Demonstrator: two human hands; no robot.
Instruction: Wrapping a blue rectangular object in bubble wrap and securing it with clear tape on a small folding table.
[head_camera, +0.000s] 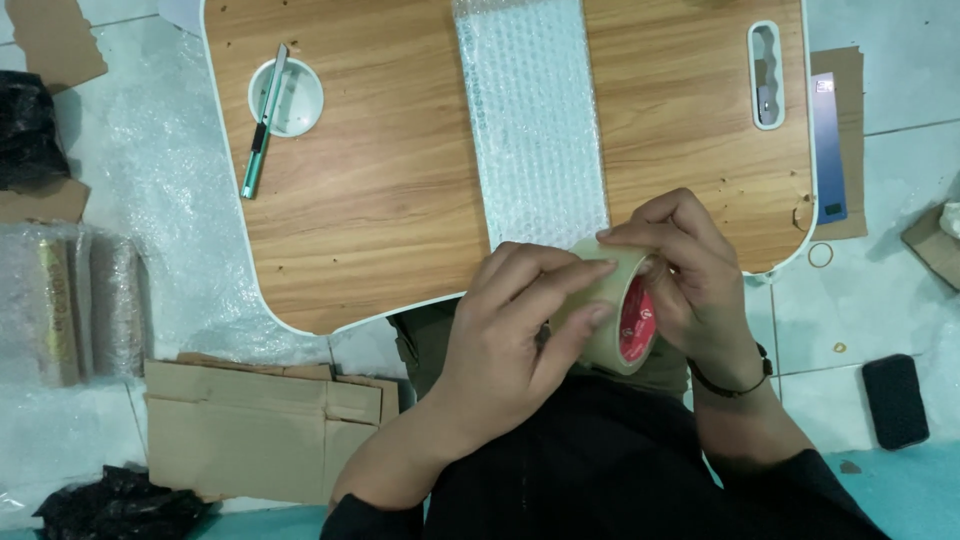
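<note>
Glossy plastic tape roll (612, 310); smooth wood-grain table (380, 190); bubble wrap (530, 120).

Both hands up close together at lower centre, above the lap. Left hand (510, 330): forearm comes in from bottom left, wrist bent slightly, back of hand toward camera. Fingers (560, 268) stretched fwd & curled rightward, tips pointing to the other hand; thumb tucked lower, pressing in from below. Right hand (690, 275): forearm enters from bottom right in dark sleeve, thin dark band at wrist. Fingers bent at the knuckles, tips curled leftward and down, pinching w/ thumb. Fingertips of both hands nearly meet. Both in closed grip, neither flat nor relaxed.
</note>
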